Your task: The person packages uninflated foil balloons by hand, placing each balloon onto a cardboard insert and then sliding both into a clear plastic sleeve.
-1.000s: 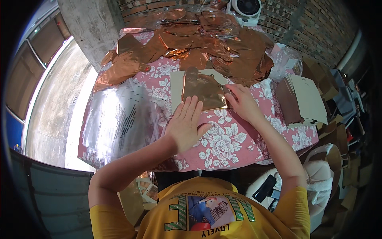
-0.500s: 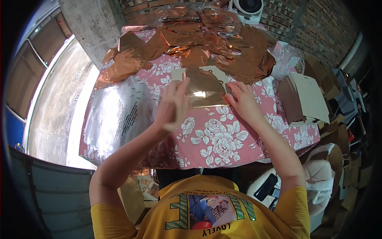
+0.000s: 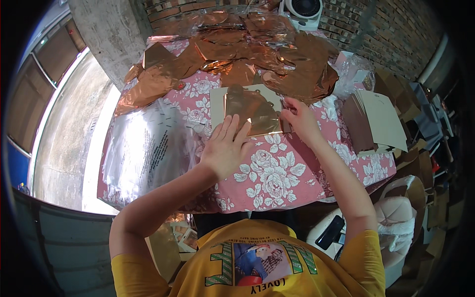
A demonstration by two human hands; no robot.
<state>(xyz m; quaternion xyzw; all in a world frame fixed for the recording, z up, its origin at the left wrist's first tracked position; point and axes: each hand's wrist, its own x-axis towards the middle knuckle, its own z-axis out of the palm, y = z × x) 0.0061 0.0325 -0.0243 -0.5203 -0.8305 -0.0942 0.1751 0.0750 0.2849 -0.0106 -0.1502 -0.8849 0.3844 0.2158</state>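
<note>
A copper-coloured foil sheet [image 3: 255,113] lies folded over a pale cardboard panel [image 3: 217,101] on the table with a pink floral cloth [image 3: 277,173]. My left hand [image 3: 225,148] rests flat, fingers spread, at the foil's near left edge. My right hand [image 3: 299,119] pinches the foil's right edge against the card. Behind them spreads a heap of several crumpled copper foil sheets [image 3: 257,54].
A stack of clear plastic sleeves [image 3: 148,148] covers the table's left part. A pile of pale cardboard pieces [image 3: 378,121] sits at the right edge. A white fan [image 3: 303,10] stands at the back by a brick wall. Cartons and a white bag [image 3: 396,218] crowd the right.
My left hand lifted off the table toward the card half a second ago, then came back down flat at the foil's near edge. My right hand stayed on the foil's right edge.
</note>
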